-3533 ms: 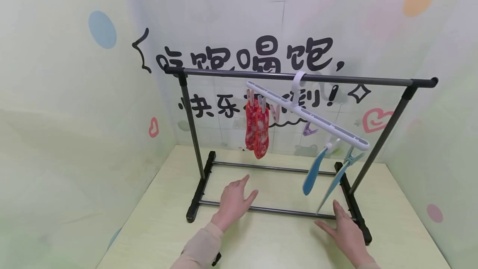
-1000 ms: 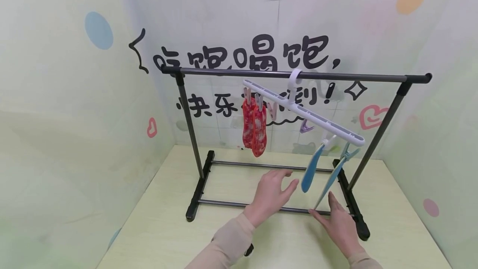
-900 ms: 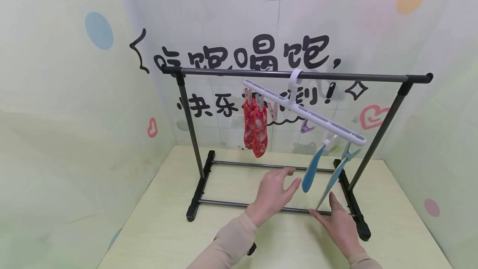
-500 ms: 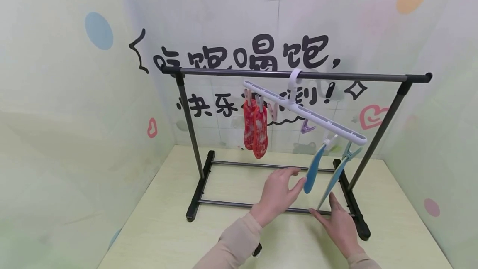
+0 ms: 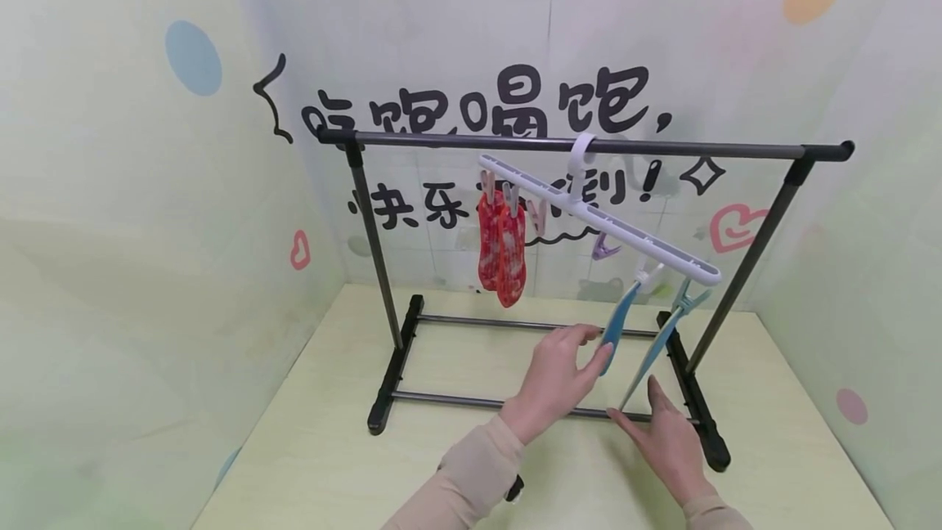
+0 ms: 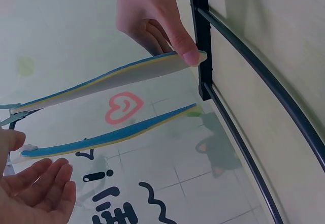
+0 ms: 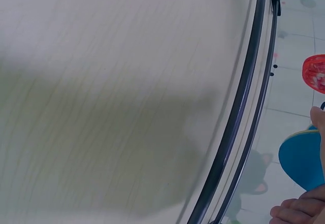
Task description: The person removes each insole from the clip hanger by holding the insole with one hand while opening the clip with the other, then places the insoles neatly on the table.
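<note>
Two blue insoles hang by clips from the right half of a lavender clip hanger point(image 5: 633, 235). My left hand point(image 5: 555, 370) is at the lower part of the farther insole point(image 5: 621, 321), thumb and loosely bent fingers on either side of it. In the left wrist view, that hand point(image 6: 40, 193) is low at the left edge, while the farther insole's tip shows bare. My right hand point(image 5: 670, 440) holds the tip of the nearer insole point(image 5: 651, 354), thumb on its pale face and fingers on the blue side. A light-blue clip point(image 5: 688, 301) grips its top.
The hanger hooks over the top bar point(image 5: 456, 141) of a dark metal rack standing on a pale table point(image 5: 294, 448). Two red-and-white speckled, insole-shaped pieces point(image 5: 511, 256) hang at its left. Spare pink point(image 5: 538, 217) and purple point(image 5: 604, 248) clips dangle. Lower rails point(image 5: 449, 401) run behind my hands.
My left hand has moved right, from over the front rail to the farther insole. My right hand has shifted slightly up and left, its thumb now against the nearer insole's tip.
</note>
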`<state>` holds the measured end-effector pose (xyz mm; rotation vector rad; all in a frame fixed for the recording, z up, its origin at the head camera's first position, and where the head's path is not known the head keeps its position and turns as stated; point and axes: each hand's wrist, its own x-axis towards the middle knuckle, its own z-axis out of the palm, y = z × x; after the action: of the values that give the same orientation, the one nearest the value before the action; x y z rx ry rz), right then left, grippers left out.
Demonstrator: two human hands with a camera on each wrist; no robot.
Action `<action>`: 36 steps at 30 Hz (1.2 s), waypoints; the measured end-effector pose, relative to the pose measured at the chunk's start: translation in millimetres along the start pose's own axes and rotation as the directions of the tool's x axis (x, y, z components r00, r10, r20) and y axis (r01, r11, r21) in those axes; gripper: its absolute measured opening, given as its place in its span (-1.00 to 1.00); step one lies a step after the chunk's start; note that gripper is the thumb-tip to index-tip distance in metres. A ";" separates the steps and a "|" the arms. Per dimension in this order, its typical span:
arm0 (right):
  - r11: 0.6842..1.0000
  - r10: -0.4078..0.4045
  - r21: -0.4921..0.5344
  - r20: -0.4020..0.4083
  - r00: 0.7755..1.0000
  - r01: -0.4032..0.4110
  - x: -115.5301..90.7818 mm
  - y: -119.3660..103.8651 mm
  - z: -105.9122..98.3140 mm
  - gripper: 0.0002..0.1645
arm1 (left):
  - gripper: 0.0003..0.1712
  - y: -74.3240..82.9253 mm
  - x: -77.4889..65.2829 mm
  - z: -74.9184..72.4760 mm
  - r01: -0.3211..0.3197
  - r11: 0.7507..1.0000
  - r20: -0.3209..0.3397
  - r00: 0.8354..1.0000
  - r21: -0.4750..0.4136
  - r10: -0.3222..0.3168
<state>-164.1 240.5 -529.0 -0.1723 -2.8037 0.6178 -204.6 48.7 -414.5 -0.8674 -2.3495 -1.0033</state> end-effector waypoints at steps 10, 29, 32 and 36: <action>0.999 -0.024 0.039 -0.059 0.998 0.026 0.8 -1.6 -1.4 0.17 | -0.60 13.5 7.6 -6.0 -0.051 0.998 0.013 0.999 -0.028 0.051; 0.994 -0.092 0.040 -0.120 0.988 0.098 5.1 1.2 0.1 0.16 | -0.59 35.0 29.8 -1.4 -0.129 0.990 -0.004 0.992 0.053 0.130; 0.993 -0.108 0.038 -0.132 0.985 0.114 7.6 1.4 -0.9 0.14 | -0.58 38.2 34.6 -0.5 -0.158 0.986 -0.005 0.987 0.051 0.158; 0.993 -0.108 0.041 -0.119 0.987 0.114 8.5 1.6 -2.4 0.15 | -0.58 41.2 38.3 0.0 -0.160 0.986 0.006 0.987 0.056 0.160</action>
<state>-171.5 244.4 -525.6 -0.0409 -2.6624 0.6261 -203.1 85.2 -371.7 -1.0171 -2.2568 -0.8678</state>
